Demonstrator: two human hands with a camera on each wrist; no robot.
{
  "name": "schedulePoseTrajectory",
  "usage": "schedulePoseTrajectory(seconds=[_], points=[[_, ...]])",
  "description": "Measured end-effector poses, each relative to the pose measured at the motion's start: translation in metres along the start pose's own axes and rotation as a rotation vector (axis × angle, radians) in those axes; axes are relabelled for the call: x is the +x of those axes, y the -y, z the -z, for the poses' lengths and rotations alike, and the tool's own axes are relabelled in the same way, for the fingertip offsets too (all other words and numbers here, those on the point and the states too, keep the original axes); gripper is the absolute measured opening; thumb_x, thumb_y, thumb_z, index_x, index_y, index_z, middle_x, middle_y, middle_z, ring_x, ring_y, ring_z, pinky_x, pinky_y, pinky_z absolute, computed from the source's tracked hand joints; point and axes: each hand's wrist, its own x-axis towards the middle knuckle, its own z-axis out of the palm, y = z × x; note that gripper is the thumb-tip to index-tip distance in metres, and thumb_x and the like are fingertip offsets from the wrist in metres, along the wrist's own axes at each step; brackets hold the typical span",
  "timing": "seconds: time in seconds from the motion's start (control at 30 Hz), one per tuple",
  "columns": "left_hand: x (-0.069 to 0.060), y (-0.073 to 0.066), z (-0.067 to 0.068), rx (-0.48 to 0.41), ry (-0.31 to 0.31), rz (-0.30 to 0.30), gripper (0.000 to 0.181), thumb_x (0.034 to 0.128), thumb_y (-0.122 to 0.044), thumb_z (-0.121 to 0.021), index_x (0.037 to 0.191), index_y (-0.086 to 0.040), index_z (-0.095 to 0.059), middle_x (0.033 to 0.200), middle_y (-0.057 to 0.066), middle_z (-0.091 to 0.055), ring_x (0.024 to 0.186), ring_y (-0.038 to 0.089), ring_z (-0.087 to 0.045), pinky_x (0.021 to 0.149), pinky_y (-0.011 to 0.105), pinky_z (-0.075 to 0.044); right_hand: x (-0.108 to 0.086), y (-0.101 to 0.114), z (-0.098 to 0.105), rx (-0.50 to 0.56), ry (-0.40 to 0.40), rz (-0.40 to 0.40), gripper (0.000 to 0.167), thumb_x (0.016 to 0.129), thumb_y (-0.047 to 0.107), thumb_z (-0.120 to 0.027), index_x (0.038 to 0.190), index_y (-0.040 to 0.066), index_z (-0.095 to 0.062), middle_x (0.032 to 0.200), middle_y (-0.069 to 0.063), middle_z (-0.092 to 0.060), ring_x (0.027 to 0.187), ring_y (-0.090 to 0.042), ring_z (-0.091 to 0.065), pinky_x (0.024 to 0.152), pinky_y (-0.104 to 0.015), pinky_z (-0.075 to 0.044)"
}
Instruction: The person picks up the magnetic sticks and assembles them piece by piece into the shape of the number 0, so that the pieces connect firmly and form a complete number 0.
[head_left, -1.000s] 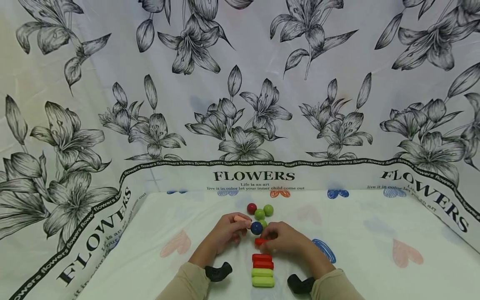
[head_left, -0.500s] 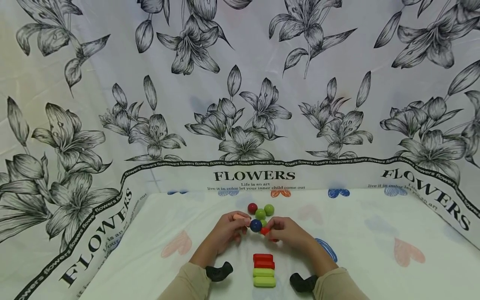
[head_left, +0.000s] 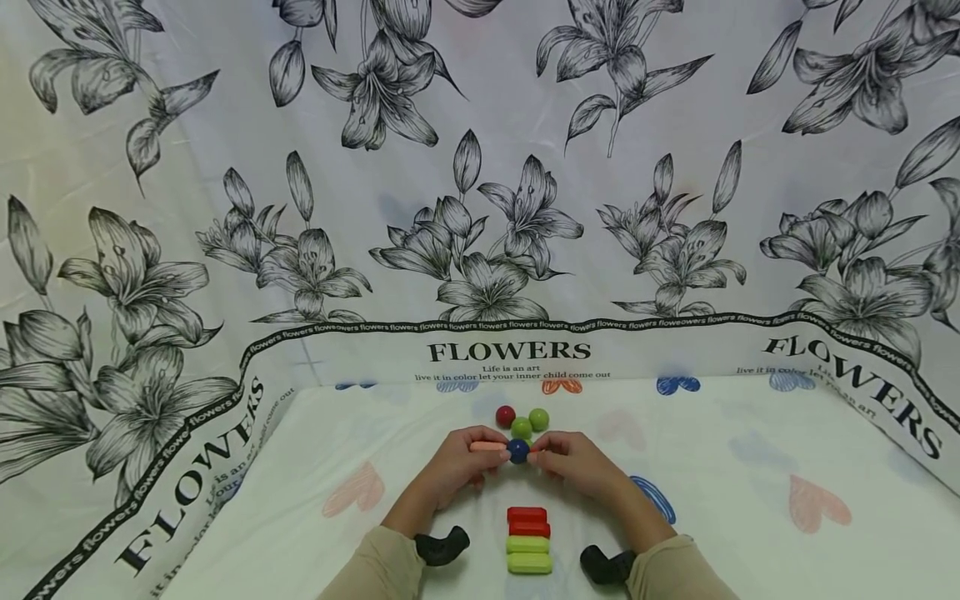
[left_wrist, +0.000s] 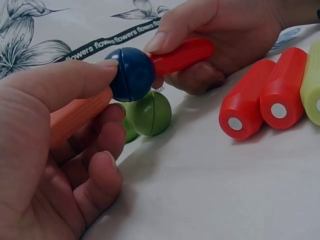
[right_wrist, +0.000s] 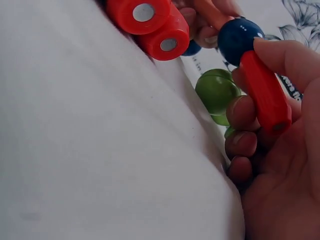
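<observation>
My left hand (head_left: 459, 467) grips an orange stick (left_wrist: 80, 119), with the thumb against a dark blue ball (left_wrist: 133, 74) at the stick's end. From the other side my right hand (head_left: 577, 468) pinches a red stick (right_wrist: 266, 94) whose end touches the blue ball (right_wrist: 241, 41). In the head view the blue ball (head_left: 517, 451) sits between both hands, with orange to its left and red to its right. Behind it are green balls (head_left: 521, 428), partly hidden by the hands.
Nearer the body, two red sticks (head_left: 527, 515) and two yellow-green sticks (head_left: 529, 563) lie in a column on the white cloth (head_left: 300, 517). A dark red ball (head_left: 506, 416) and another green ball (head_left: 538, 419) stand at the back. Flower-printed fabric hangs behind.
My right hand has moved away from my body and brought its red stick up to the blue ball. My left hand keeps its hold on the orange stick, which lies more level.
</observation>
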Motion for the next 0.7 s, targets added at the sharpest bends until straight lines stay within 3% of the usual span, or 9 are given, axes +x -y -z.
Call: schedulePoseTrajectory(seconds=[0.37, 0.53, 0.7], points=[[0.0003, -0.0011, -0.0005, -0.04, 0.037, -0.008, 0.025, 0.0912, -0.03, -0.069, 0.1, -0.007, -0.066, 0.082, 0.003, -0.07, 0.069, 0.014, -0.055, 0.049, 0.024, -0.046, 0.001, 0.0017, 0.0006, 0.011, -0.051, -0.032, 0.028, 0.094, 0.035, -0.065, 0.106, 0.01, -0.069, 0.081, -0.004, -0.059, 0.076, -0.018, -0.054, 0.064, -0.028, -0.045], [-0.0004, -0.003, 0.0009, -0.025, 0.063, 0.005, 0.026, 0.0912, -0.026, -0.067, 0.111, -0.009, -0.066, 0.08, 0.002, -0.071, 0.063, 0.014, -0.053, 0.048, 0.023, -0.038, 0.0017, 0.0005, 0.0016, 0.003, -0.017, 0.011, 0.028, 0.094, 0.035, -0.065, 0.107, 0.01, -0.07, 0.084, -0.006, -0.063, 0.078, -0.019, -0.055, 0.066, -0.029, -0.046], [-0.0029, -0.0063, 0.0025, 0.039, 0.134, 0.033, 0.039, 0.0894, -0.028, -0.071, 0.124, -0.012, -0.064, 0.086, 0.008, -0.074, 0.07, 0.014, -0.061, 0.061, 0.025, -0.043, 0.0027, -0.0062, 0.0016, -0.051, -0.01, 0.052, 0.026, 0.094, 0.037, -0.065, 0.106, 0.014, -0.072, 0.086, -0.004, -0.065, 0.078, -0.017, -0.057, 0.064, -0.028, -0.047]])
